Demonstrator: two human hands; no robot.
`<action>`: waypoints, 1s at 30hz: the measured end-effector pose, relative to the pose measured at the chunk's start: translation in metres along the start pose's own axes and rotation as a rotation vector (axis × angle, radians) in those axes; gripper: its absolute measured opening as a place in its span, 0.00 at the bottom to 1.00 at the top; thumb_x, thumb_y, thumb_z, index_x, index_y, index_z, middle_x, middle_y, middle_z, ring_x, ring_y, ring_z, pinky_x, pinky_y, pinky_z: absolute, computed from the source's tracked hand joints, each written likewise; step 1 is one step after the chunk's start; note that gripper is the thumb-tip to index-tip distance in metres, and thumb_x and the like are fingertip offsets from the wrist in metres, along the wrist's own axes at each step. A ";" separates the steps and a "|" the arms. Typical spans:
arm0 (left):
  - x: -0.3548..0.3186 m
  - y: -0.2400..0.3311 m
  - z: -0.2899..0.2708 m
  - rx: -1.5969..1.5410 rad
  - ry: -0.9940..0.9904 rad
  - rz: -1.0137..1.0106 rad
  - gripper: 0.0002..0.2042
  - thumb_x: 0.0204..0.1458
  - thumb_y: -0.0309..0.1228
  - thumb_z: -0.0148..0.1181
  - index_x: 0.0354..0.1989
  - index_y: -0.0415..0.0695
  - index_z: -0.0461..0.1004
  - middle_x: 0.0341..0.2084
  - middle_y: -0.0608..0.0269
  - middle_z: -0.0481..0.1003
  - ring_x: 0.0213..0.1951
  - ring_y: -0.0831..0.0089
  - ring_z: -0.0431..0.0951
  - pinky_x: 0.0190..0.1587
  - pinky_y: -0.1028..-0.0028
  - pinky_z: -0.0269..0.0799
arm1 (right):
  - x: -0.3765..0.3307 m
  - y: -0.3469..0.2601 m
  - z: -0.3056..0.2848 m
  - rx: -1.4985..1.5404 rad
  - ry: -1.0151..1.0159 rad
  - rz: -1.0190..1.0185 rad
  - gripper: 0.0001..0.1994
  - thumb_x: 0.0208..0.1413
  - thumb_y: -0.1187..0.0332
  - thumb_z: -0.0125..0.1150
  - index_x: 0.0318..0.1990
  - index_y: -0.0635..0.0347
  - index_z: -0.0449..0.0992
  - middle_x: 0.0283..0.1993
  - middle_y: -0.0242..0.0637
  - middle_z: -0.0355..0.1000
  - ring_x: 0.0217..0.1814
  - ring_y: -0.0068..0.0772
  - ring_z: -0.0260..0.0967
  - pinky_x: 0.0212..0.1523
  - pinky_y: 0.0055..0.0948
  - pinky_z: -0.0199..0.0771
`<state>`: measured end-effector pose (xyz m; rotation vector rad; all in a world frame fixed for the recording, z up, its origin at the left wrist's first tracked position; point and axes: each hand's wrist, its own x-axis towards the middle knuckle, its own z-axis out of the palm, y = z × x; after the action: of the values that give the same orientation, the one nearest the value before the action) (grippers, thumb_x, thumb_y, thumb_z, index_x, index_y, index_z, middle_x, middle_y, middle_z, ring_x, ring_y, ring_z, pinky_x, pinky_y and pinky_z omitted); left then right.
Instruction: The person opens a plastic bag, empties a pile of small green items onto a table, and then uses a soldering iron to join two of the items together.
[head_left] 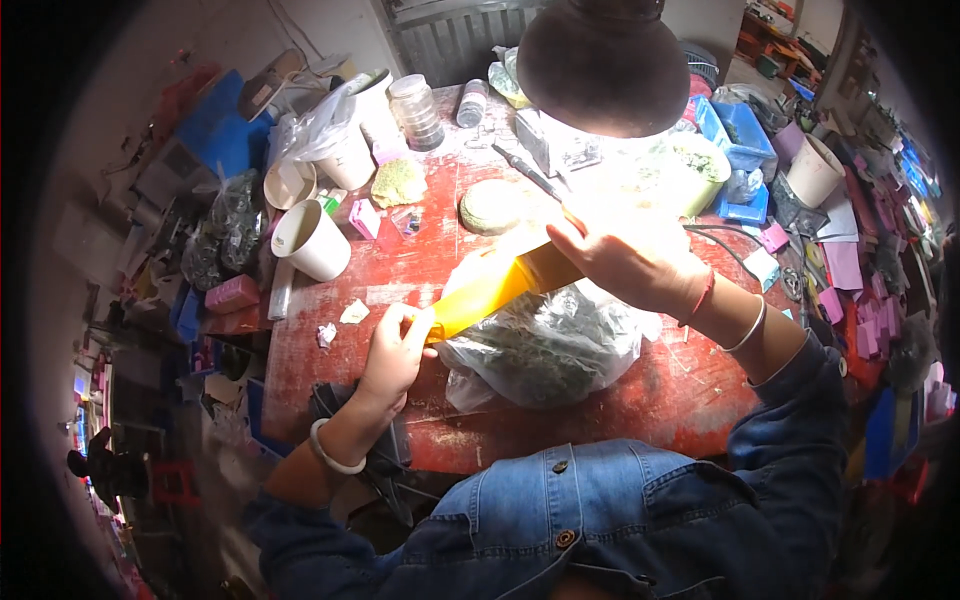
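A glossy strip of wide yellow tape (482, 301) is stretched between my two hands above the table. My left hand (392, 352) pinches its lower left end between thumb and fingers. Over the upper right end, where a darker brown part (550, 268) shows, my right hand (640, 266) is closed; strong light washes out some of its fingers. Below the tape lies a clear plastic bag (560, 355) with dark green stuff inside. A slim pen-like tool (527, 172) points away just beyond my right hand.
The worn red table (320, 390) carries a white cup (311, 240), a yellowish sponge-like lump (399, 184), a round pale disc (492, 207) and a clear jar (416, 112). A dark lamp head (604, 70) hangs over the far side. Blue bins (735, 135) crowd the right.
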<state>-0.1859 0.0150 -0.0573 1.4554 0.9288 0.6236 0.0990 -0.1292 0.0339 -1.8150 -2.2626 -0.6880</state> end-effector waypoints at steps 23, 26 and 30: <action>0.019 0.029 0.009 0.935 -0.049 0.697 0.21 0.57 0.35 0.66 0.52 0.34 0.69 0.40 0.40 0.72 0.49 0.52 0.71 0.52 0.57 0.68 | 0.003 -0.006 0.008 -0.172 0.072 -0.192 0.07 0.60 0.71 0.54 0.43 0.62 0.72 0.37 0.41 0.71 0.39 0.35 0.74 0.41 0.30 0.78; 0.028 0.031 0.032 1.071 -0.140 0.663 0.24 0.60 0.45 0.61 0.53 0.34 0.71 0.41 0.41 0.73 0.47 0.48 0.72 0.50 0.52 0.69 | 0.003 -0.006 0.008 -0.086 0.097 -0.175 0.06 0.59 0.72 0.55 0.42 0.62 0.71 0.37 0.41 0.71 0.38 0.35 0.74 0.39 0.30 0.77; 0.043 0.024 0.049 1.089 -0.211 0.714 0.26 0.59 0.46 0.62 0.55 0.34 0.72 0.38 0.42 0.76 0.42 0.45 0.77 0.46 0.51 0.73 | 0.002 -0.005 0.012 0.054 0.090 -0.133 0.06 0.58 0.72 0.57 0.41 0.62 0.71 0.36 0.42 0.71 0.38 0.38 0.75 0.40 0.34 0.77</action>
<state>-0.1187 0.0256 -0.0460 2.8329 0.5449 0.4399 0.0959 -0.1233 0.0228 -1.5883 -2.3345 -0.7072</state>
